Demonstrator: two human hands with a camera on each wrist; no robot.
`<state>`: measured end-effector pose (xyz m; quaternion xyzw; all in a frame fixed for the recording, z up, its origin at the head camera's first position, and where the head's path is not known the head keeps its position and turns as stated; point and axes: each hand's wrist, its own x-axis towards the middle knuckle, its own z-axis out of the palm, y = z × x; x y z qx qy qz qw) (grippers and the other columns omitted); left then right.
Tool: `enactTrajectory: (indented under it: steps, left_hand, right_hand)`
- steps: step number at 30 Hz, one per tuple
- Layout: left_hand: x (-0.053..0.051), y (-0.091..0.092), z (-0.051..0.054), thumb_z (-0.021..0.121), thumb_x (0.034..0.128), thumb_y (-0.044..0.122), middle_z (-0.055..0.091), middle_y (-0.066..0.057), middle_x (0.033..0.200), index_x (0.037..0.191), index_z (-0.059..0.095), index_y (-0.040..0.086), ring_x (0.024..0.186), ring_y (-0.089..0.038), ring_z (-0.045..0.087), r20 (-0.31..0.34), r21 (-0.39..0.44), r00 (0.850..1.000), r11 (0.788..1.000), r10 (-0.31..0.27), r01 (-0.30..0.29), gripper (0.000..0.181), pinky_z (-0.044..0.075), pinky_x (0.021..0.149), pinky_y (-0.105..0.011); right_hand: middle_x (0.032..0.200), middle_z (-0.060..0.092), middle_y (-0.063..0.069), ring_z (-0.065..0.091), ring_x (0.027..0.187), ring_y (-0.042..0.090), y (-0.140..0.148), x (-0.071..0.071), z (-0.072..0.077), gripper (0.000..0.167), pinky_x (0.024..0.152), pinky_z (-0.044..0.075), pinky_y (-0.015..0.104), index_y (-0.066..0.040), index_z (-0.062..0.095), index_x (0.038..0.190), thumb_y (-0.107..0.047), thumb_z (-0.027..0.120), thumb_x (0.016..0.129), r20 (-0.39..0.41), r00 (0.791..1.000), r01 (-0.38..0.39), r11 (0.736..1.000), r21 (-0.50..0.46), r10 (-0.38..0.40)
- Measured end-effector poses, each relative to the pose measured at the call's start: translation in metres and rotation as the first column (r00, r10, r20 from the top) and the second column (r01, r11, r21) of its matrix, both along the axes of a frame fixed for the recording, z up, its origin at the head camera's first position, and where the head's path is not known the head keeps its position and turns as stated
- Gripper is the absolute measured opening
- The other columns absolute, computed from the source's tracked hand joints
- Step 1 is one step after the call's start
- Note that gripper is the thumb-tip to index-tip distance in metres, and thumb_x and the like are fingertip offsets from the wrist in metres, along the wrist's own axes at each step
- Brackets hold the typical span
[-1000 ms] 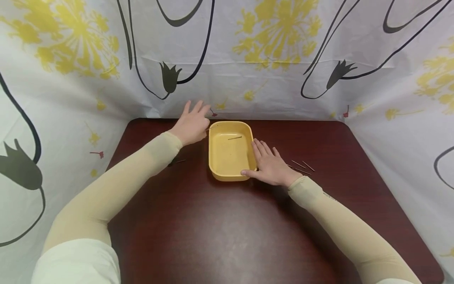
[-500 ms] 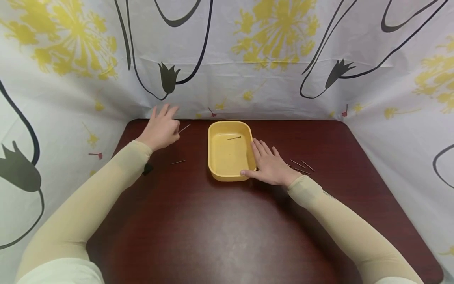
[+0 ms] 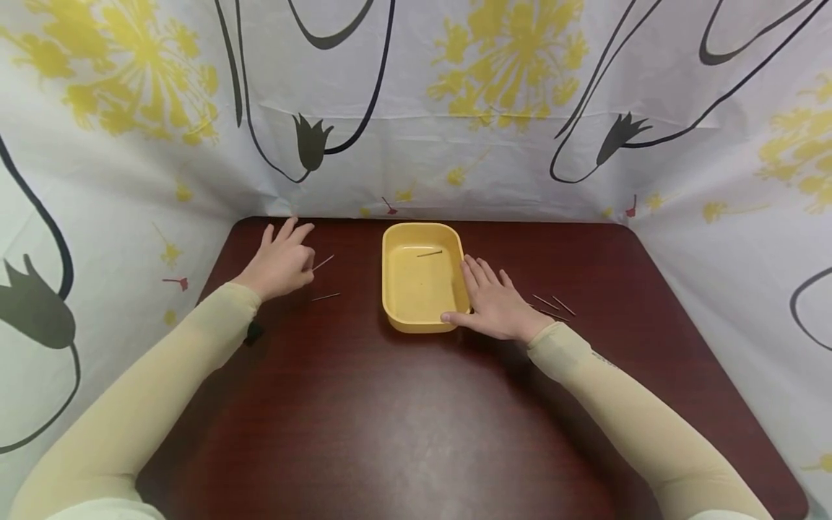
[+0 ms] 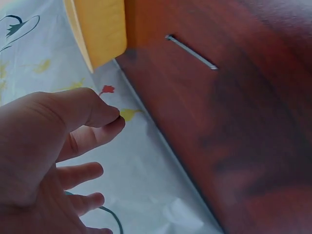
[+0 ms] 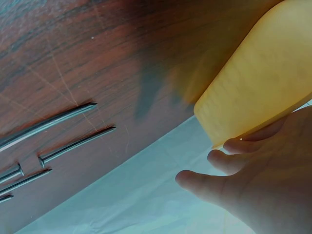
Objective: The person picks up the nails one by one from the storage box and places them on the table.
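Observation:
My left hand (image 3: 278, 266) is at the back left of the table, thumb and forefinger pinching a thin nail (image 3: 323, 263) that points right; its other fingers are spread. In the left wrist view, the fingertips (image 4: 114, 117) meet and mostly hide this nail. A second nail (image 3: 326, 297) lies on the table just in front of that hand. At the back middle stands a yellow plastic bin (image 3: 422, 325) with one nail (image 3: 429, 253) inside. Against the bin's right side rests my right hand (image 3: 497, 307), fingers straight, thumb at the front right rim.
Several loose nails (image 3: 555, 305) lie on the dark red table (image 3: 403, 419) to the right of my right hand. A patterned white cloth (image 3: 416, 144) hangs behind the table's back edge and along both sides. A small dark object (image 3: 253, 334) shows beneath my left sleeve.
My left hand has moved left from beside the bin, then lower toward the table, carrying the pinched nail. The nail on the table there has come into fuller view. My right hand stays put.

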<state>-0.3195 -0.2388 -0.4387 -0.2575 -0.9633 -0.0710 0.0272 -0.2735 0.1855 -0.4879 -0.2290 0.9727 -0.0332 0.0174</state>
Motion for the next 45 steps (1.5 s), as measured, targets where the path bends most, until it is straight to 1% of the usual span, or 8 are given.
enactTrajectory:
  steps: [5, 9, 12, 20, 25, 30, 36, 45]
  left_hand:
    - [0.005, -0.006, -0.013, 0.072, 0.0869, 0.014, 0.032, -0.021, 0.157, 0.068, 0.065, 0.020, 0.150, -0.045, 0.009, 0.047, -0.012, 0.999, 1.000, -0.019, 0.019, 0.021, 0.010, 0.109, -0.074]
    - [0.010, -0.009, -0.025, 0.073, 0.0879, 0.014, 0.031, -0.022, 0.158, 0.067, 0.064, 0.021, 0.149, -0.046, 0.009, 0.105, -0.017, 0.993, 0.998, -0.058, 0.061, 0.024, 0.013, 0.108, -0.075]
    - [0.012, -0.012, -0.034, 0.074, 0.0883, 0.014, 0.031, -0.022, 0.158, 0.065, 0.062, 0.022, 0.149, -0.047, 0.010, 0.137, -0.021, 0.988, 0.997, -0.074, 0.077, 0.028, 0.013, 0.108, -0.075]
    - [0.016, -0.018, -0.051, 0.073, 0.0888, 0.012, 0.032, -0.023, 0.158, 0.062, 0.058, 0.022, 0.148, -0.049, 0.012, 0.165, -0.018, 0.982, 0.995, -0.092, 0.096, 0.032, 0.015, 0.107, -0.076]
    - [0.017, -0.021, -0.058, 0.070, 0.0896, 0.010, 0.031, -0.024, 0.158, 0.062, 0.057, 0.021, 0.147, -0.050, 0.015, 0.161, -0.017, 0.980, 0.993, -0.114, 0.118, 0.032, 0.022, 0.106, -0.074]
    - [0.017, -0.024, -0.063, 0.071, 0.0906, 0.012, 0.030, -0.023, 0.158, 0.065, 0.056, 0.022, 0.147, -0.048, 0.017, 0.136, -0.035, 0.984, 0.992, -0.117, 0.123, 0.031, 0.028, 0.105, -0.071]
    - [0.017, -0.024, -0.064, 0.072, 0.0899, 0.012, 0.031, -0.024, 0.158, 0.066, 0.056, 0.022, 0.146, -0.049, 0.021, 0.114, -0.049, 0.986, 0.991, -0.120, 0.126, 0.030, 0.031, 0.104, -0.070]
    - [0.017, -0.026, -0.065, 0.073, 0.0895, 0.015, 0.032, -0.023, 0.157, 0.069, 0.057, 0.021, 0.144, -0.048, 0.025, 0.116, -0.040, 0.988, 0.993, -0.105, 0.110, 0.027, 0.031, 0.105, -0.069]
  right_hand:
    - [0.168, 0.006, 0.013, 0.007, 0.153, 0.033, 0.000, 0.000, 0.001, 0.122, 0.114, 0.016, 0.065, -0.004, 0.008, 0.162, -0.093, 0.028, 0.081, 0.005, 1.000, 0.004, 1.000, -0.004, -0.004]
    - [0.168, 0.005, 0.013, 0.006, 0.153, 0.032, 0.000, 0.001, 0.000, 0.122, 0.114, 0.016, 0.065, -0.004, 0.008, 0.162, -0.093, 0.029, 0.080, 0.012, 1.000, 0.011, 1.000, -0.009, -0.011]
    - [0.168, 0.005, 0.012, 0.006, 0.153, 0.032, 0.000, 0.002, 0.000, 0.122, 0.114, 0.016, 0.064, -0.004, 0.009, 0.162, -0.093, 0.028, 0.080, 0.012, 1.000, 0.014, 1.000, -0.009, -0.013]
    - [0.168, 0.005, 0.012, 0.007, 0.153, 0.032, 0.000, 0.001, 0.001, 0.122, 0.114, 0.016, 0.064, -0.004, 0.009, 0.162, -0.093, 0.028, 0.081, 0.014, 1.000, 0.012, 1.000, -0.007, -0.012]
    - [0.168, 0.005, 0.012, 0.007, 0.153, 0.033, 0.000, 0.002, 0.002, 0.122, 0.114, 0.016, 0.065, -0.004, 0.009, 0.162, -0.093, 0.028, 0.081, 0.017, 1.000, 0.014, 1.000, -0.011, -0.014]
    - [0.168, 0.005, 0.012, 0.007, 0.153, 0.033, 0.000, 0.002, 0.001, 0.122, 0.114, 0.016, 0.064, -0.004, 0.010, 0.162, -0.093, 0.029, 0.081, 0.014, 1.000, 0.015, 1.000, -0.013, -0.015]
    - [0.168, 0.005, 0.012, 0.007, 0.153, 0.034, 0.000, 0.002, 0.001, 0.122, 0.114, 0.016, 0.065, -0.004, 0.009, 0.162, -0.093, 0.029, 0.080, 0.018, 1.000, 0.017, 1.000, -0.007, -0.017]
    - [0.168, 0.004, 0.014, 0.007, 0.153, 0.035, -0.001, 0.003, 0.003, 0.122, 0.114, 0.015, 0.065, -0.003, 0.008, 0.161, -0.092, 0.030, 0.081, 0.026, 1.000, 0.007, 1.000, -0.010, -0.007]
